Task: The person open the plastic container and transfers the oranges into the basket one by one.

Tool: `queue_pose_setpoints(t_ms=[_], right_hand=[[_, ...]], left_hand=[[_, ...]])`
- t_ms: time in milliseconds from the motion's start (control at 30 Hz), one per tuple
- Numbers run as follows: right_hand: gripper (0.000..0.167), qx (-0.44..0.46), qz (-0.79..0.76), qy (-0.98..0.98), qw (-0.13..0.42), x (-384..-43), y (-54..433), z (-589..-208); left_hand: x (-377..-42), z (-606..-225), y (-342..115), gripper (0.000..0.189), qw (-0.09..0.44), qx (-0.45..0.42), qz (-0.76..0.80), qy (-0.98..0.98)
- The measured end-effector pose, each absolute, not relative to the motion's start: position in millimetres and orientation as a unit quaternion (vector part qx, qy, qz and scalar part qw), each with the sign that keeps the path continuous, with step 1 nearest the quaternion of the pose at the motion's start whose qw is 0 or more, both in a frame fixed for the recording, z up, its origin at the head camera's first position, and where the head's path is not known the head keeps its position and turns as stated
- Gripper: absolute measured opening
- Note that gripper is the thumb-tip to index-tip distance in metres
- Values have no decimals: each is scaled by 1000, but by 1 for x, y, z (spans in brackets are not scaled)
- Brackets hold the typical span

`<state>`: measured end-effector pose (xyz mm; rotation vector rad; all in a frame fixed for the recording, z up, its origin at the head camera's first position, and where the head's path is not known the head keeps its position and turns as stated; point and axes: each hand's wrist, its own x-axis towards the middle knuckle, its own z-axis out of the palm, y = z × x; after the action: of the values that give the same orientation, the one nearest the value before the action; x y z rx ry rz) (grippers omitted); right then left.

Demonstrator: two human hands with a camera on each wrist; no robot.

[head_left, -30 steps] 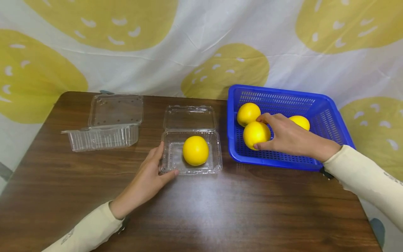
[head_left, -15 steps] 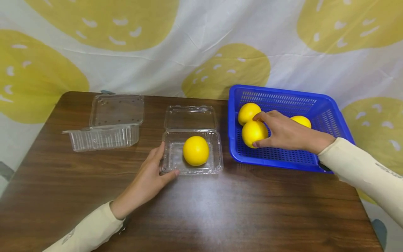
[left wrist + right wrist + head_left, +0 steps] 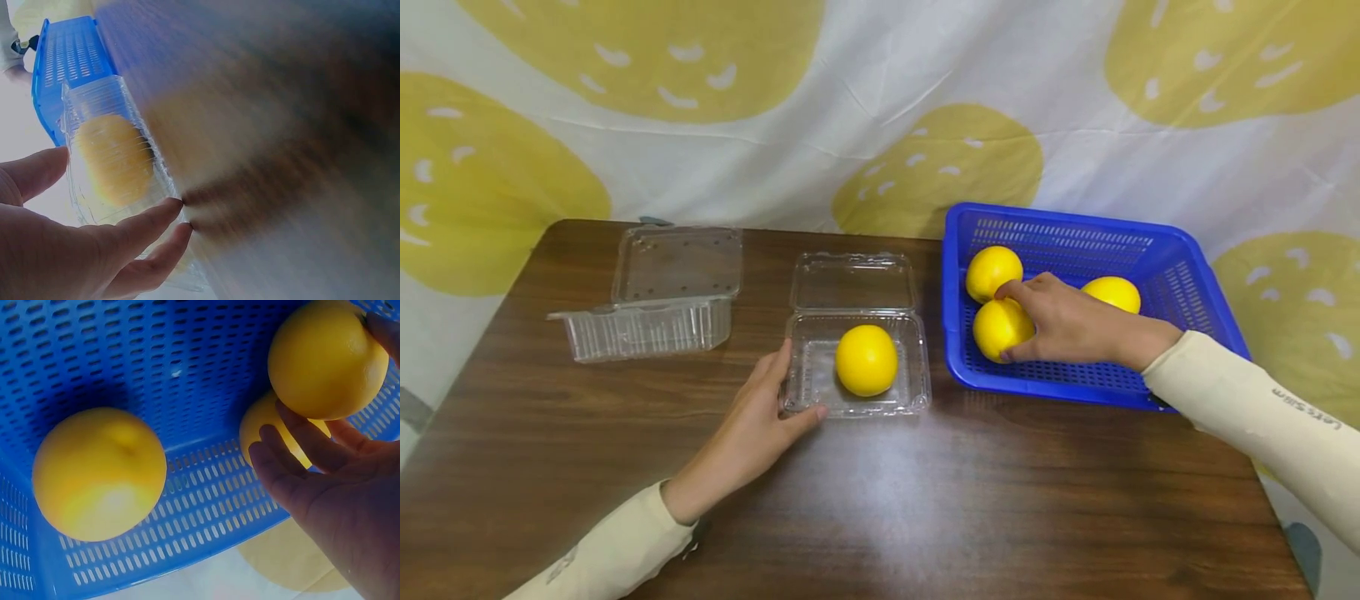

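My left hand [image 3: 756, 421] holds the near left corner of a clear plastic clamshell container [image 3: 816, 371], thumb along the front edge and fingers at the side. Its lid [image 3: 853, 282] lies folded back. One yellow orange [image 3: 867, 360] sits inside. My right hand [image 3: 1071, 321] reaches into a blue basket [image 3: 951, 317] and grips another yellow orange [image 3: 1000, 331] between thumb and fingers. In the right wrist view this gripped orange [image 3: 328, 359] overlaps a second one [image 3: 259, 425] behind it. A third orange [image 3: 100, 475] lies apart in the basket.
A second clear clamshell container [image 3: 647, 329] stands at the left with its lid [image 3: 677, 262] raised behind it. The brown wooden table [image 3: 865, 517] carries everything. Behind its far edge hangs a white cloth [image 3: 760, 167] with yellow shapes.
My right hand and its orange have shifted slightly left and lower within the basket. The left hand and the container have stayed in place.
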<state>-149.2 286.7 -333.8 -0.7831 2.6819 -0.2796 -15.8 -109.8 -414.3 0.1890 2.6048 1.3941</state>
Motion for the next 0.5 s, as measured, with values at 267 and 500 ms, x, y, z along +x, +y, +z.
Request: queue_pose_setpoints(t_ms=[267, 500], right_hand=[[74, -292, -87, 936, 174, -149, 286, -331], [65, -301, -92, 935, 166, -152, 279, -315]], left_hand=[[-16, -416, -109, 102, 86, 67, 469, 876], [-16, -416, -109, 102, 84, 68, 469, 877]])
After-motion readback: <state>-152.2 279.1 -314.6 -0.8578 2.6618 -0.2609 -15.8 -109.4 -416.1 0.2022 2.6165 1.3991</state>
